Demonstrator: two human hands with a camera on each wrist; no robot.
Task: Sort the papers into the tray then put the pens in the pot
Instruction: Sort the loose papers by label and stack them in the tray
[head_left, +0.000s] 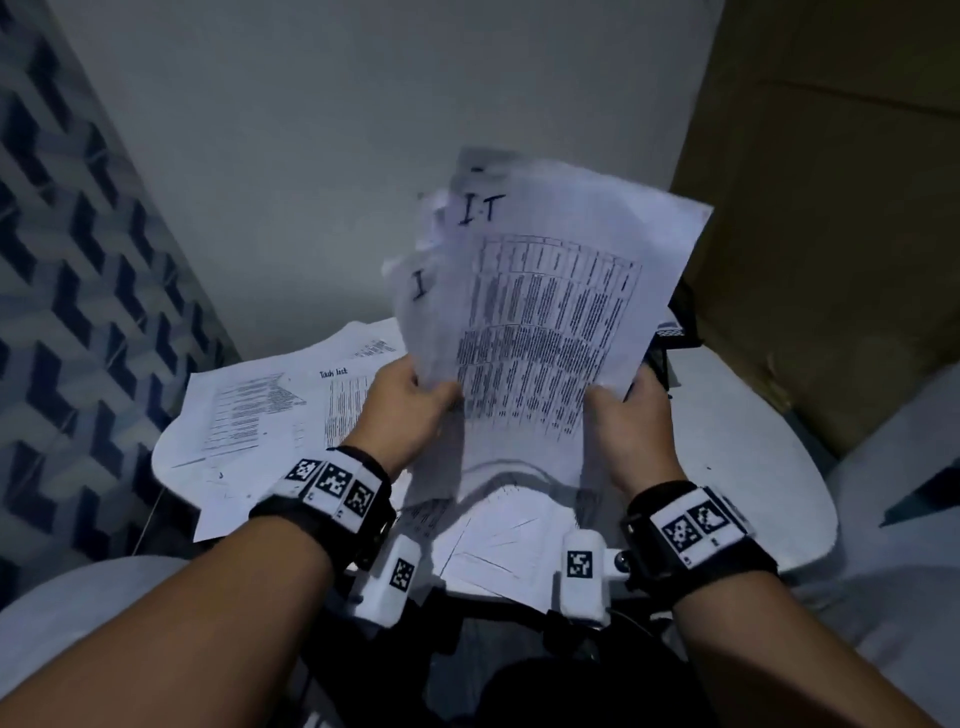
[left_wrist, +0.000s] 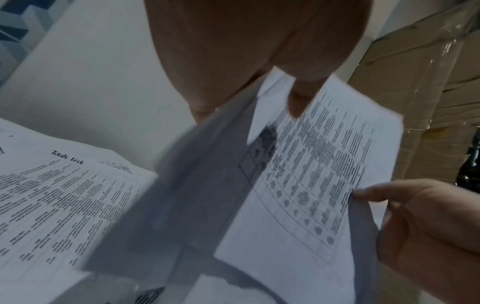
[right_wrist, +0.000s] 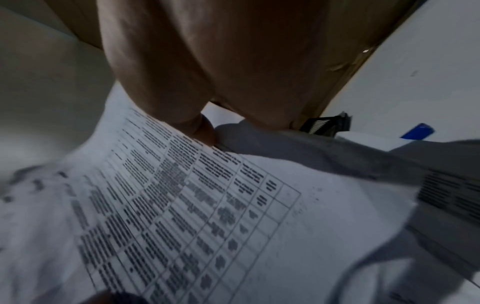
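I hold a sheaf of printed papers upright above the round white table. My left hand pinches its lower left edge, thumb on the front sheet. My right hand grips the lower right edge. The front sheet carries a printed table, seen also in the right wrist view as the front sheet. A black mesh tray peeks out behind the sheaf at the right; the tray shows its slatted wall. No pens or pot are in view.
More loose sheets lie spread on the left half of the table, one headed "Task list". A large cardboard box stands at the right. A blue object lies beyond the tray. A patterned wall stands at the left.
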